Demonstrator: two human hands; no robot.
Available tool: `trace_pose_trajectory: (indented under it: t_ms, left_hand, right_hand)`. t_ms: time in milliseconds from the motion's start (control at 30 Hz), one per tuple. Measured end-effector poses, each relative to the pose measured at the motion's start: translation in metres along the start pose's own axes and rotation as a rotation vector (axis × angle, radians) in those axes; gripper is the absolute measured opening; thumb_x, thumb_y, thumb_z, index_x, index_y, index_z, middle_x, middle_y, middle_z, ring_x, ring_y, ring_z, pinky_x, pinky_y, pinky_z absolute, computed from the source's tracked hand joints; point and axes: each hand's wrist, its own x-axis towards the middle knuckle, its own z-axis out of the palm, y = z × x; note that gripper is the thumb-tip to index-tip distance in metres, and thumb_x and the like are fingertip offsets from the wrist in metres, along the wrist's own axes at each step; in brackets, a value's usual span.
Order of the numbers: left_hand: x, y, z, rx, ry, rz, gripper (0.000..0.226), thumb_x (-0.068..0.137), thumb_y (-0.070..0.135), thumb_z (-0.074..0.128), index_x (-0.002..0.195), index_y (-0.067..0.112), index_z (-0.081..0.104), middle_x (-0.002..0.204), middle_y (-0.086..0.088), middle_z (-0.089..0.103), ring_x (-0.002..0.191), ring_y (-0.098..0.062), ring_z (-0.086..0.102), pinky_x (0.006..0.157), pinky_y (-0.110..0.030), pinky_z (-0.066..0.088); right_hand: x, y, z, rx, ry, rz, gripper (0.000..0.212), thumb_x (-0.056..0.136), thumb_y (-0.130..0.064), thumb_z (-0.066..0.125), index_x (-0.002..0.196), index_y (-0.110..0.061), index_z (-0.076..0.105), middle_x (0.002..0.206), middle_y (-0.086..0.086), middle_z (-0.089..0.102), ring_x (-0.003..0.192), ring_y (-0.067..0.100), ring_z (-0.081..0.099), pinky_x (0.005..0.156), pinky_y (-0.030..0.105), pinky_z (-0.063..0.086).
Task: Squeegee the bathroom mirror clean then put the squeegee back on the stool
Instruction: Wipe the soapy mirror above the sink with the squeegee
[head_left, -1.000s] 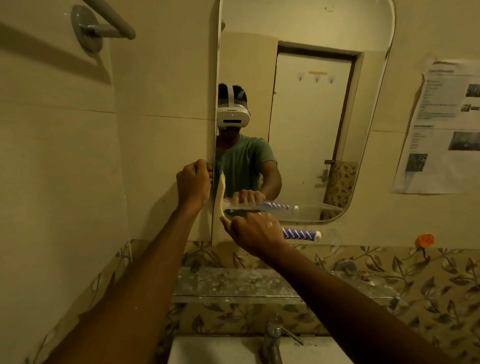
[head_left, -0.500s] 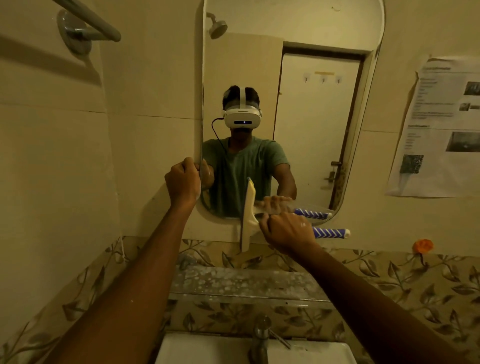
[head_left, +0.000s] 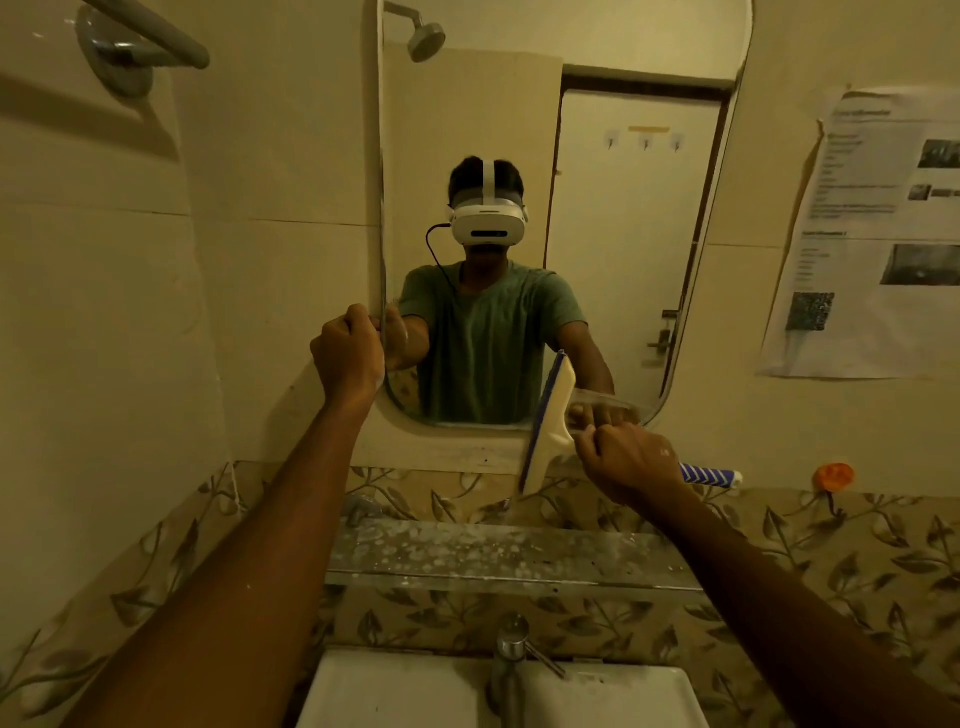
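Gripping squeegee (head_left: 551, 423) and mirror (head_left: 470, 104), shelf (head_left: 493, 556) (speckled) below

Plain cream wall (head_left: 260, 156), large tiles with thin joints. Below it runs a band of leaf-patterned tiles (head_left: 857, 545). Spotted glass shelf (head_left: 493, 556) fixed above a white sink (head_left: 405, 691) with a metal tap (head_left: 511, 660). Grey towel bar (head_left: 150, 41) upper left. Printed sheets (head_left: 872, 228) stuck to the wall at right (text too small to read); orange hook (head_left: 833, 476) beneath. Light dim, yellowish.

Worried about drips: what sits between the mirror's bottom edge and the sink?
In the head view: a band of leaf-patterned tiles, a speckled shelf, then the tap, between the mirror and the sink.
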Motion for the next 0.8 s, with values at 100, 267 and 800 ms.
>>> trace_pose_trajectory:
  t_ms: [100, 267, 800]
  left_hand:
    - [-0.005, -0.001, 0.002, 0.004, 0.032, 0.004, 0.038, 0.091, 0.025, 0.035, 0.064, 0.015, 0.059, 0.066, -0.004, 0.06, 0.063, -0.019, 0.054, 0.056, -0.026, 0.037]
    - [-0.018, 0.0, 0.002, 0.017, 0.038, 0.054, 0.033, 0.093, 0.022, 0.037, 0.079, 0.008, 0.064, 0.074, -0.005, 0.059, 0.06, -0.008, 0.048, 0.054, -0.024, 0.036]
    - [-0.114, -0.002, 0.023, 0.265, -0.027, 0.233, 0.048, 0.088, 0.031, 0.055, 0.128, 0.007, 0.045, 0.133, -0.013, 0.046, 0.118, -0.028, 0.047, 0.091, -0.037, 0.043]
  right_hand:
    - [-0.009, 0.018, 0.002, 0.019, 0.0, 0.053, 0.042, 0.096, -0.041, 0.028, 0.059, -0.028, 0.041, 0.056, -0.004, 0.047, 0.048, 0.007, 0.044, 0.045, 0.022, 0.025]
    - [-0.027, 0.051, 0.004, -0.009, -0.044, 0.162, 0.038, 0.093, -0.044, 0.028, 0.061, -0.028, 0.042, 0.06, -0.004, 0.05, 0.053, 0.01, 0.046, 0.045, 0.025, 0.025]
    - [-0.073, 0.065, -0.022, -0.043, 0.015, 0.277, 0.055, 0.099, -0.046, 0.021, 0.076, -0.013, 0.059, 0.056, -0.002, 0.056, 0.05, 0.017, 0.055, 0.056, 0.031, 0.051]
